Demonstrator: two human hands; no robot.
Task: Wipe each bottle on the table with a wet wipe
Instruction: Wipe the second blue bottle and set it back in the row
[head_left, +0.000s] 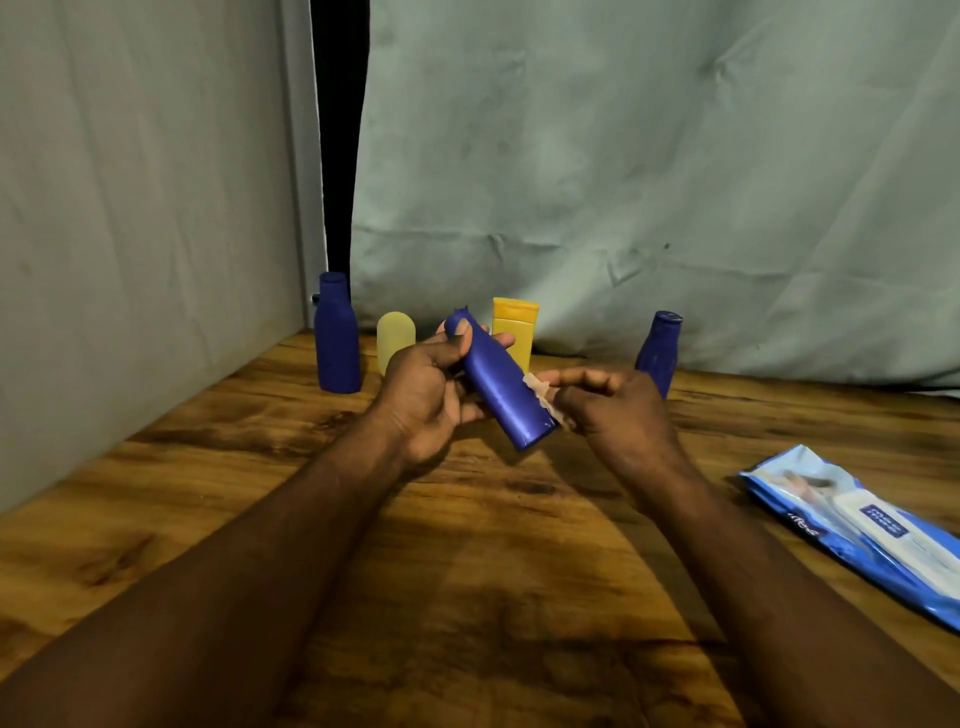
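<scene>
The left hand (426, 384) grips a smooth blue plastic bottle (498, 384) near its cap. The right hand (613, 410) pinches a thin white wet wipe (540, 397) against the bottle's base. It looks light, rigid and likely slippery when damp, so the neck suits holding.

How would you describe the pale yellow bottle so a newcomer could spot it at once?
Look along the back edge of the wooden table, against the cloth backdrop. Right of the tall blue bottle in the corner stands the pale yellow bottle. It alone is translucent with a rounded top.
</scene>
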